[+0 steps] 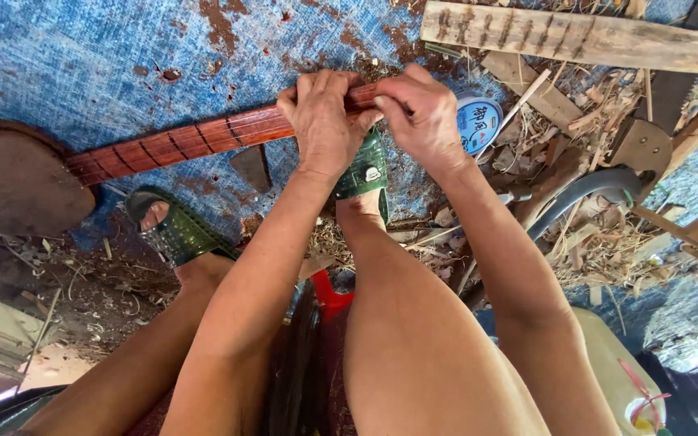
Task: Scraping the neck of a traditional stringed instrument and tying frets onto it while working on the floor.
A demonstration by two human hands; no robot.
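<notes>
Where both hands clasp: reddish fretted neck.

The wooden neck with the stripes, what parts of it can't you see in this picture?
Head view, the only one:
- The stretch of the reddish wooden neck under the left hand and right hand: both hands cover it.
- Its right end: hidden behind the right hand.
- What the fingertips pinch: too small, covered by fingers.
- The round dark body: cut off by the left edge.
</notes>
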